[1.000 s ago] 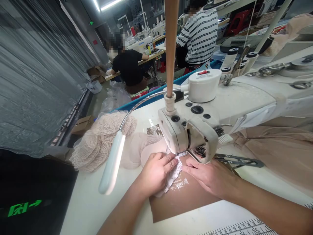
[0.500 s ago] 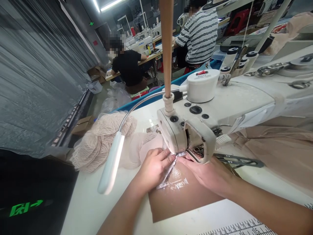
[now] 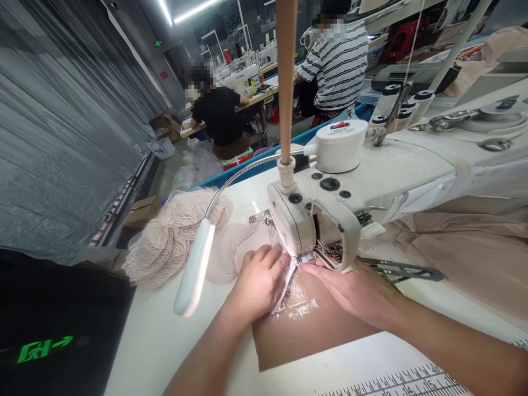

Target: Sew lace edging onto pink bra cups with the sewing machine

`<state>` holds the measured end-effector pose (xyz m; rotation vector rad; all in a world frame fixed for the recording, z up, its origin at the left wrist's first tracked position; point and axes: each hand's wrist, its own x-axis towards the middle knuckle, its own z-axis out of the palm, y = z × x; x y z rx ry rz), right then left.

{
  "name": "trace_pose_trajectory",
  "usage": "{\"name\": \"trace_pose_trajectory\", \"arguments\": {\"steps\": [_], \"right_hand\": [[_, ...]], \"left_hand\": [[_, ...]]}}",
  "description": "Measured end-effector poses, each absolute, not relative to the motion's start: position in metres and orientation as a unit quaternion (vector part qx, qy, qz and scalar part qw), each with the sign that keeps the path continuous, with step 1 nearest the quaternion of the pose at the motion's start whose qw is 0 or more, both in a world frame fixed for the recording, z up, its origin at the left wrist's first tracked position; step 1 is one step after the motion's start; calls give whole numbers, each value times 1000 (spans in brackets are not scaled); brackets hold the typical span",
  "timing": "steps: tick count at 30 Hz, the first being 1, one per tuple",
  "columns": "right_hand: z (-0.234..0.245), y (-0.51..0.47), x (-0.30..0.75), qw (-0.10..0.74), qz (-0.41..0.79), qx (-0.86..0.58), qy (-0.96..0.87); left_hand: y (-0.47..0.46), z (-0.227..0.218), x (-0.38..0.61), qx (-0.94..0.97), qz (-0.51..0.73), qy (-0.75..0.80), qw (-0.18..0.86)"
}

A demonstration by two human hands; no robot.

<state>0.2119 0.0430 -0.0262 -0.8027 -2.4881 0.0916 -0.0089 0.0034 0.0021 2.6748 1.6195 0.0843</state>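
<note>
At the needle area of a white sewing machine (image 3: 291,225) is a narrow strip of pale lacy fabric (image 3: 285,292), running toward me. My left hand (image 3: 260,281) is closed on its left side, fingers bent and pressed together, thumb mostly hidden. From the other side my right hand (image 3: 357,289) lies low beside the presser foot (image 3: 306,257), its visible digits stretched toward it; the machine head hides some fingers. Beneath both hands is a brown sheet (image 3: 317,341) with shiny clear tape (image 3: 299,308). Sheer pale fabric (image 3: 225,256) spreads left of the machine.
Stacked beige lace pieces (image 3: 165,242) lie left, behind a lit gooseneck lamp (image 3: 193,269). Black scissors-like metal tool (image 3: 406,269) and sheer beige cloth (image 3: 466,242) are at right. A printed ruler (image 3: 412,382) marks the front edge. Two people sit at machines beyond.
My left fingers have shifted slightly back from the presser foot, and the left thumb shows less. The right hand keeps nearly the same place. The whole view has tilted slightly.
</note>
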Motion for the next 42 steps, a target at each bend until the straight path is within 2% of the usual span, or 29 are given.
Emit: {"name": "trace_pose_trajectory", "arguments": {"steps": [5,8,15,19,28,42], "right_hand": [[-26,43,214,260,34,-308,-915],[-28,42,216,248,44,-310,-917],[-24,39,218,235,67,-292,-924],[-21,40,219,213,97,-254,-939],[-39,38,221,213,62,-240,-945],[-39,37,215,217,33,-289,-932]], "left_hand": [[-16,27,1,822,-32,563,81],[-22,34,6,824,-18,556,107],[-13,14,13,860,81,497,81],[-12,4,16,863,77,497,41],[-18,-6,26,852,70,519,-2],[-17,2,16,857,67,509,46]]}}
